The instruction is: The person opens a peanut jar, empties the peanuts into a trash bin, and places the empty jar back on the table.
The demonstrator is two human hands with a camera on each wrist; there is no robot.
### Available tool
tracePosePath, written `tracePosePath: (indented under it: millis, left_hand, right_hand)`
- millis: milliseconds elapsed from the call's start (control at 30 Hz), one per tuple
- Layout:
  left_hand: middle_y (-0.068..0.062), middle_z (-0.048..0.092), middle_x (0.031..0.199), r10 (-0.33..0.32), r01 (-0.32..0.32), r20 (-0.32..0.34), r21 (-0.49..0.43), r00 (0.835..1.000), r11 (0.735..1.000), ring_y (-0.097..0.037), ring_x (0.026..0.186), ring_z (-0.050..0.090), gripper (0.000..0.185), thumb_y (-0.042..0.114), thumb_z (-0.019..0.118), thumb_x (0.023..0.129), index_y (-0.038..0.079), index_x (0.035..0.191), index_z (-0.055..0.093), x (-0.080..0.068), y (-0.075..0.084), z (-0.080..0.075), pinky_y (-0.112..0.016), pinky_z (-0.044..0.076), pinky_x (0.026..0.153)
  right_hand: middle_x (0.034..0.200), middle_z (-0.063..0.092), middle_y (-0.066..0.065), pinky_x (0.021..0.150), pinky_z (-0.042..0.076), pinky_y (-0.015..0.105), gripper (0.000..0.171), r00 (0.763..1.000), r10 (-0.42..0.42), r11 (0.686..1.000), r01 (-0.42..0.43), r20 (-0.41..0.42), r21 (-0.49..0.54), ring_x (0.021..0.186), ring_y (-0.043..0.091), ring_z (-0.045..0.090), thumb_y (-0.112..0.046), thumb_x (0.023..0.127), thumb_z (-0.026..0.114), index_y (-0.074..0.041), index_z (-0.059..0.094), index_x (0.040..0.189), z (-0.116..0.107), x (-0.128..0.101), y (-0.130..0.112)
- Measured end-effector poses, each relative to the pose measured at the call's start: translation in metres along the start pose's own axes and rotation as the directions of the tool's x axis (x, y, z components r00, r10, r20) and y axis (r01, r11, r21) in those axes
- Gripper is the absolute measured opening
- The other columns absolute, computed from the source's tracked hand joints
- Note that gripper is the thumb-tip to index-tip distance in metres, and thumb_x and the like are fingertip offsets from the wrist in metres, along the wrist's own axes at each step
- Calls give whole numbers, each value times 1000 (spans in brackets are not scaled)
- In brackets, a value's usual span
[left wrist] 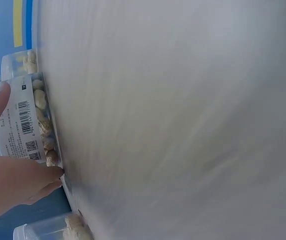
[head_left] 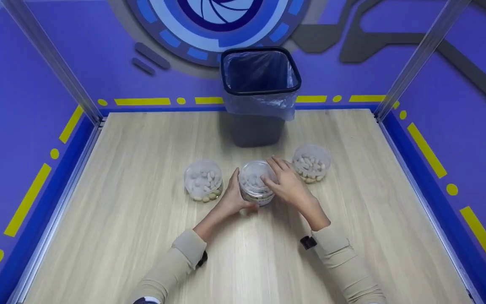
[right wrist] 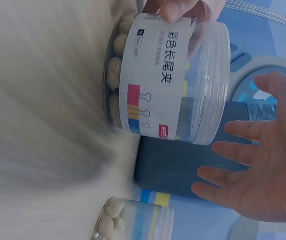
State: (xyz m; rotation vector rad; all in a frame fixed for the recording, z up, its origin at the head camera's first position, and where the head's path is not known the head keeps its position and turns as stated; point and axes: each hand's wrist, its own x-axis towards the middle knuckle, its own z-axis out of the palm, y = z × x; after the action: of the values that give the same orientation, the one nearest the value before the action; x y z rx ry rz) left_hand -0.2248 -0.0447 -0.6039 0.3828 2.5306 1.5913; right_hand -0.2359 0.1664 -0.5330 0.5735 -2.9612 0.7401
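A clear plastic jar [head_left: 258,182] with a white label stands on the table, with peanuts [right wrist: 114,75] in its bottom. A ribbed clear lid [right wrist: 214,82] sits on top of it. My left hand [head_left: 235,196] grips this jar from the left, the thumb and fingers spread around its wall. Beside the lid, my right hand [head_left: 288,184] has its fingers spread and fairly straight. In the right wrist view, a gap shows between that hand and the jar. The label bears printed binder clips on one side and a barcode [left wrist: 25,117] on the other.
Similar clear jars of peanuts stand to the left [head_left: 203,180] and to the right [head_left: 311,164]. Behind them, a dark bin [head_left: 257,128] with a clear liner stands near the back wall. Blue-purple panels enclose the wooden table [head_left: 141,147] at the back and sides.
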Motion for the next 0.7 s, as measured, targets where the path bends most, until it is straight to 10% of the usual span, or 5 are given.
tracePosePath:
  millis: [700]
  left_hand:
    - [-24, 39, 154, -20, 20, 1, -189, 1000, 982, -38, 143, 39, 121, 6, 95, 64, 2, 157, 18, 5, 5, 1, -48, 30, 120]
  right_hand:
    - [158, 40, 21, 119, 27, 61, 68, 999, 2, 997, 1, -34, 81, 145, 43, 35, -44, 99, 58, -4, 45, 152, -1, -5, -1]
